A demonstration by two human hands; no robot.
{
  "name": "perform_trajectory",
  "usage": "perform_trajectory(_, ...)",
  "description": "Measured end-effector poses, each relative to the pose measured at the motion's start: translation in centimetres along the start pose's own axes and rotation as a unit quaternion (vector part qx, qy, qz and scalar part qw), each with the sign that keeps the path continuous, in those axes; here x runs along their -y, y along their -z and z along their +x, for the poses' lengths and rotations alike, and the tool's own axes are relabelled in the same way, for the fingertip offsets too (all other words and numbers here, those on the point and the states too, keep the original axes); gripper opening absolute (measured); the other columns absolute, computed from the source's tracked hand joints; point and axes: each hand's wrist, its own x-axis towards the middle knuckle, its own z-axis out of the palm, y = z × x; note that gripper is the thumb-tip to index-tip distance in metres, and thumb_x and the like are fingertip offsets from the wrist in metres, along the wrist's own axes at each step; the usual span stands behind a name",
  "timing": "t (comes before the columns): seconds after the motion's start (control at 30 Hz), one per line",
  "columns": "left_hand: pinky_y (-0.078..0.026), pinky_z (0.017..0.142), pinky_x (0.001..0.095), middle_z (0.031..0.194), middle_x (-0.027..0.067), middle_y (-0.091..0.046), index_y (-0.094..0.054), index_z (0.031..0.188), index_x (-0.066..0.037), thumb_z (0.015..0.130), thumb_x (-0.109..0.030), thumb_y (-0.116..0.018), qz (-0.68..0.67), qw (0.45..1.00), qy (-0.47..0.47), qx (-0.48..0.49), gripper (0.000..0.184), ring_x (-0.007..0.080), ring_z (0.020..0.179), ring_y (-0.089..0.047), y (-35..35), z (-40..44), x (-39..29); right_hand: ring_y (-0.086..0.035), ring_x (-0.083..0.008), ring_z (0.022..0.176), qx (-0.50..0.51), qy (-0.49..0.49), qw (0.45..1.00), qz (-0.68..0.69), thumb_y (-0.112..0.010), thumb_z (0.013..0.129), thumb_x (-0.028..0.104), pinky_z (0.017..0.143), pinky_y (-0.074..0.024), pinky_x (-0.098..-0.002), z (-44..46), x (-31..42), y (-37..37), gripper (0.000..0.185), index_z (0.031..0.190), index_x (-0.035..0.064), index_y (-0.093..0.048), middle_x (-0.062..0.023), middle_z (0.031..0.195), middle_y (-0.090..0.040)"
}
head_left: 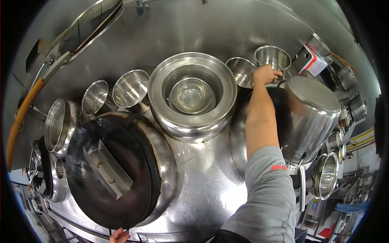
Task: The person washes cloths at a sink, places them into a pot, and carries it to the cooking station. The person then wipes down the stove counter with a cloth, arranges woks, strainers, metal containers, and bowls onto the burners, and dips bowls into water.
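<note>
My right hand (266, 75) reaches to the back right, its fingers closed at the near rim of a round steel pot (273, 56). Another steel pot (240, 71) stands just left of it. At the bottom edge, my left hand (119, 235) is partly in view, with its fingers curled at the near rim and handle of a black wok (105, 206). An angled metal piece (108, 169) with small handles lies inside that wok, which rests tilted on a round steel burner ring (168, 182).
A large steel vessel (192, 58) with a bowl (191, 96) inside stands at the centre back. Two pots (131, 89) (96, 96) are left of it. A tall overturned pot (312, 117) is beside my right forearm. A wooden-handled utensil (25, 109) rises at the left.
</note>
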Motion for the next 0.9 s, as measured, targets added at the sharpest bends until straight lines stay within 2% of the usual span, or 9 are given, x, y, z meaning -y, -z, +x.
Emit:
perform_trajectory(0.1,-0.046,0.064,0.0262,0.118,0.0181,-0.062,-0.068,0.104,0.000,0.082,-0.004,-0.066,-0.002,1.000,-0.007,0.029,0.023,0.0256,0.101,-0.060,-0.2,0.2,1.4,-0.051,-0.0529,0.120,0.036,-0.054,0.998,0.015,-0.063,0.086,0.021,0.088,-0.0536,-0.0479,1.7,-0.8,-2.4,0.039,0.121,0.0040,-0.062,-0.0341,0.143,-0.038)
perform_trajectory(0.23,-0.047,0.085,0.0315,0.124,0.0200,-0.059,-0.067,0.109,-0.001,0.084,-0.004,-0.064,-0.040,0.996,0.047,0.065,0.025,0.0279,0.103,-0.059,0.3,0.5,1.8,-0.056,-0.0434,0.120,0.259,-0.062,0.964,0.006,-0.063,0.085,0.021,0.093,-0.0503,-0.0517,3.0,-0.6,-0.2,0.038,0.118,0.0009,-0.065,-0.0249,0.125,-0.061)
perform_trajectory(0.27,-0.051,0.085,0.0331,0.119,0.0197,-0.056,-0.063,0.107,-0.001,0.088,-0.028,-0.067,-0.074,0.992,0.090,0.052,0.033,0.0242,0.101,-0.062,0.6,-1.5,5.6,-0.058,-0.0397,0.119,0.264,-0.058,0.962,0.039,-0.063,0.085,0.022,0.093,-0.0502,-0.0514,3.1,-0.9,-1.9,0.038,0.116,0.0010,-0.066,-0.0216,0.124,-0.063)
perform_trajectory(0.37,-0.051,0.081,0.0304,0.117,0.0178,-0.057,-0.061,0.111,-0.001,0.089,-0.029,-0.067,-0.084,0.994,0.068,0.033,0.036,0.0206,0.096,-0.063,0.2,-0.8,2.7,-0.063,-0.0311,0.115,0.322,0.000,0.946,0.041,-0.063,0.084,0.024,0.093,-0.0503,-0.0469,3.6,0.0,-3.9,0.036,0.112,0.0024,-0.070,-0.0150,0.119,-0.068)
perform_trajectory(0.47,-0.050,0.084,0.0321,0.118,0.0160,-0.057,-0.059,0.115,0.001,0.089,-0.033,-0.068,-0.167,0.985,0.015,0.034,0.043,0.0211,0.096,-0.062,-0.4,0.3,0.3,-0.068,-0.0342,0.095,0.131,0.080,0.929,0.337,-0.063,0.073,0.014,0.085,-0.0517,-0.0428,-5.2,1.3,8.2,0.024,0.093,0.0040,-0.072,-0.0197,0.102,-0.070)
perform_trajectory(0.53,-0.050,0.085,0.0329,0.119,0.0156,-0.057,-0.058,0.119,0.001,0.089,-0.035,-0.068,-0.237,0.970,-0.036,0.046,0.048,0.0228,0.097,-0.063,-1.7,0.8,0.0,-0.066,-0.0263,0.084,0.139,0.081,0.891,0.425,-0.060,0.074,0.000,0.077,-0.0516,-0.0369,-9.8,-0.3,14.0,0.024,0.095,0.0042,-0.071,-0.0132,0.092,-0.071)
perform_trajectory(0.7,-0.054,0.087,0.0368,0.118,0.0206,-0.058,-0.057,0.119,0.007,0.088,-0.022,-0.072,-0.370,0.904,-0.114,0.180,0.045,0.0260,0.100,-0.063,-5.1,0.4,-1.3,-0.056,-0.0237,0.063,0.191,0.387,0.768,0.473,-0.059,0.082,0.002,0.058,-0.0450,-0.0338,-24.5,-15.4,30.8,0.014,0.090,0.0064,-0.069,-0.0100,0.076,-0.060)
perform_trajectory(0.83,-0.053,0.087,0.0346,0.115,0.0176,-0.062,-0.060,0.117,0.005,0.085,-0.014,-0.073,-0.400,0.850,-0.140,0.312,0.039,0.0244,0.099,-0.065,-6.6,-2.1,-2.1,-0.068,-0.0266,0.082,0.410,0.263,0.815,0.314,-0.059,0.087,0.006,0.071,-0.0516,-0.0379,-28.8,-30.4,40.9,0.021,0.107,0.0063,-0.067,-0.0129,0.093,-0.069)
perform_trajectory(0.9,-0.052,0.087,0.0339,0.114,0.0153,-0.063,-0.061,0.116,0.003,0.083,-0.007,-0.071,-0.387,0.838,-0.133,0.362,0.036,0.0228,0.098,-0.065,-6.9,-3.4,-2.5,-0.069,-0.0310,0.079,0.277,0.247,0.883,0.286,-0.062,0.084,0.006,0.070,-0.0528,-0.0426,-27.5,-37.7,42.2,0.021,0.105,0.0091,-0.066,-0.0142,0.089,-0.069)
